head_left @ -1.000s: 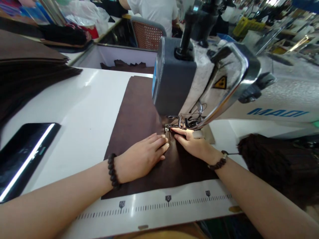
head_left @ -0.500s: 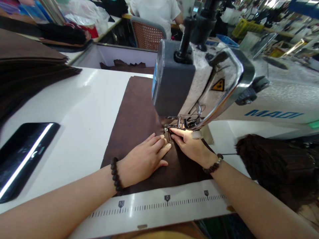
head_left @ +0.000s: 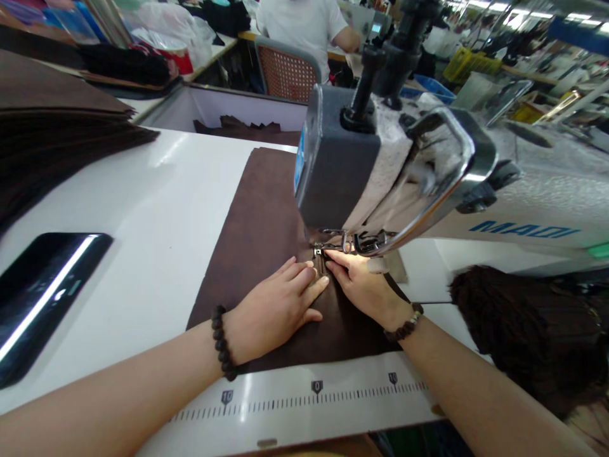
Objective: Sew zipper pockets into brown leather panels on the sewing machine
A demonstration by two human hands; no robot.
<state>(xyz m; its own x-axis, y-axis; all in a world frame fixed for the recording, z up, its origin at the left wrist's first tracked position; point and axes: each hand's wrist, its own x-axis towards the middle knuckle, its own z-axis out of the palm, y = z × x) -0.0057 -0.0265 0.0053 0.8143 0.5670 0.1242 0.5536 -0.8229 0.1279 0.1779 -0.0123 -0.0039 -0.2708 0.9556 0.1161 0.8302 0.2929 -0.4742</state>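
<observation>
A dark brown leather-like panel (head_left: 257, 209) lies flat under the head of a sewing machine (head_left: 342, 165). A zipper (head_left: 321, 261) with a metal slider runs toward the presser foot area (head_left: 345, 241). My left hand (head_left: 280, 304) rests flat on the panel, fingers stretched out, its fingertips at the zipper's left side. On the other side, my right hand (head_left: 364, 279) lies with fingers extended along the zipper's right edge, close to the foot. Neither hand wraps around anything. The needle itself is hard to make out.
A black phone (head_left: 47, 292) lies on the white table (head_left: 157, 209) at left, below stacked brown panels (head_left: 61, 120). A ruler strip (head_left: 266, 406) marks the front edge. Dark brown pieces (head_left: 528, 324) are bundled at right. A person in white (head_left: 299, 32) sits beyond.
The view has shifted slightly, so the machine head appears a little lower and farther right. Both hands keep nearly the same places on the panel beside the zipper.
</observation>
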